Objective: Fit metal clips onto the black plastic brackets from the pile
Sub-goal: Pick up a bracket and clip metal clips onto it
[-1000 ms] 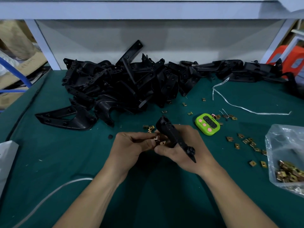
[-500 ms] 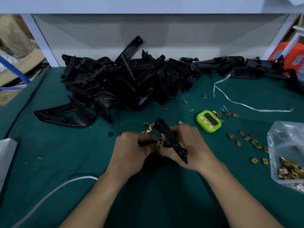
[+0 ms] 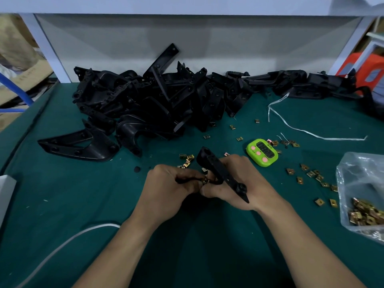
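Both hands [image 3: 209, 183] grip bracket [image 3: 218, 171], clip [image 3: 205, 181] pinched between.

Green table [image 3: 62, 194]: bracket pile [image 3: 145, 104], loose clips [image 3: 311, 173], timer [image 3: 262, 152], bag [image 3: 361, 183]

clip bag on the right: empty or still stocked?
Still stocked: the clear plastic bag holds a heap of brass-coloured clips in its lower part; its upper part looks empty.

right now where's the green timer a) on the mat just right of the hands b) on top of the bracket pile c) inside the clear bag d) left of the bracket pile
a: the green timer lies flat on the mat, just beyond and right of the right hand holding the bracket, apart from the clear bag and the bracket pile.
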The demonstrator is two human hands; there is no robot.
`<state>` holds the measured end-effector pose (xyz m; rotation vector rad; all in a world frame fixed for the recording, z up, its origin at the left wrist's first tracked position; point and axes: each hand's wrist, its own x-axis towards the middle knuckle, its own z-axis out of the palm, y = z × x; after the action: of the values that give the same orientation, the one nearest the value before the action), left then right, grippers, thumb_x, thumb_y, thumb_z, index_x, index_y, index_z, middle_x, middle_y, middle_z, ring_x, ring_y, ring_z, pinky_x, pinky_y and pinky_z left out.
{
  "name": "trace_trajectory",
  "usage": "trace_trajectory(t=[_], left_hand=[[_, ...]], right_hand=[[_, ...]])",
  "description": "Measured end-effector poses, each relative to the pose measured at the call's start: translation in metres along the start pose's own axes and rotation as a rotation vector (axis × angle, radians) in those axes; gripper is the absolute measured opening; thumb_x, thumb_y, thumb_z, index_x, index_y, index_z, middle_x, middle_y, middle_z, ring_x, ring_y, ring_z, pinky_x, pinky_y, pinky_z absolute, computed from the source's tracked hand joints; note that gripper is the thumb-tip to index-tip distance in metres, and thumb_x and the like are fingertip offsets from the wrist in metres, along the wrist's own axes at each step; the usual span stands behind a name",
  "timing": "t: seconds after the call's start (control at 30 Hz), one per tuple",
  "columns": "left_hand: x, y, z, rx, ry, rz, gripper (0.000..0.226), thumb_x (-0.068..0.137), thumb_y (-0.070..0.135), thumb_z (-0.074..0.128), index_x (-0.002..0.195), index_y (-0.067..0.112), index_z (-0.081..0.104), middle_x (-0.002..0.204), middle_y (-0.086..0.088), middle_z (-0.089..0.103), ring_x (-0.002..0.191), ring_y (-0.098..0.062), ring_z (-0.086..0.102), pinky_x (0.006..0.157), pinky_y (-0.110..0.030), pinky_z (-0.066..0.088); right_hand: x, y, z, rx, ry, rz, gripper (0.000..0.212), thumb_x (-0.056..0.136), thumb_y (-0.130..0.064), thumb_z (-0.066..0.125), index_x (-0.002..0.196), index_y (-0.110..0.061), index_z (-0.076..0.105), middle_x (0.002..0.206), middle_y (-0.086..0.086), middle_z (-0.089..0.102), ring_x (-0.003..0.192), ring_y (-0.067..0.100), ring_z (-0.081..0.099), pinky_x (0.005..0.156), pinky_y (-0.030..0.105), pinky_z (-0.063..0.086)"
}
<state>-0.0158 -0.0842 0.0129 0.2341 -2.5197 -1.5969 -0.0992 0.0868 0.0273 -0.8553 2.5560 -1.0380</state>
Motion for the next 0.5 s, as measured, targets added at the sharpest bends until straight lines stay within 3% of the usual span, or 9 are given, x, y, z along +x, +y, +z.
trace_trajectory(t=[0.1, 0.23, 0.5], left_hand=[[0.0006, 0.0010, 0.0012, 0.006, 0.010, 0.006, 0.041, 0.083, 0.009, 0.078, 0.085, 0.050, 0.078, 0.079, 0.022, 0.076, 0.079, 0.005, 0.072, 0.073, -0.012, 0.053], [0.0006, -0.0007, 0.0014, -0.007, 0.015, -0.026, 0.038, 0.083, 0.008, 0.078, 0.081, 0.046, 0.079, 0.078, 0.020, 0.076, 0.078, 0.002, 0.072, 0.072, -0.014, 0.054], [0.0019, -0.0029, 0.0002, -0.015, -0.053, -0.083, 0.029, 0.088, 0.011, 0.073, 0.084, 0.039, 0.080, 0.078, 0.011, 0.077, 0.078, -0.009, 0.072, 0.069, -0.013, 0.052]], right_hand=[[-0.0006, -0.0009, -0.0005, -0.008, 0.003, 0.008, 0.030, 0.061, -0.042, 0.076, 0.066, -0.016, 0.062, 0.057, 0.005, 0.056, 0.047, 0.017, 0.045, 0.046, 0.039, 0.035], [-0.0020, -0.0042, -0.0001, -0.043, 0.015, 0.005, 0.031, 0.063, -0.042, 0.078, 0.066, -0.018, 0.059, 0.056, 0.003, 0.056, 0.046, 0.014, 0.043, 0.044, 0.033, 0.032], [-0.0018, -0.0083, 0.0002, -0.043, 0.023, -0.020, 0.037, 0.067, -0.042, 0.078, 0.067, -0.011, 0.058, 0.060, 0.009, 0.055, 0.055, 0.026, 0.048, 0.050, 0.043, 0.035]])
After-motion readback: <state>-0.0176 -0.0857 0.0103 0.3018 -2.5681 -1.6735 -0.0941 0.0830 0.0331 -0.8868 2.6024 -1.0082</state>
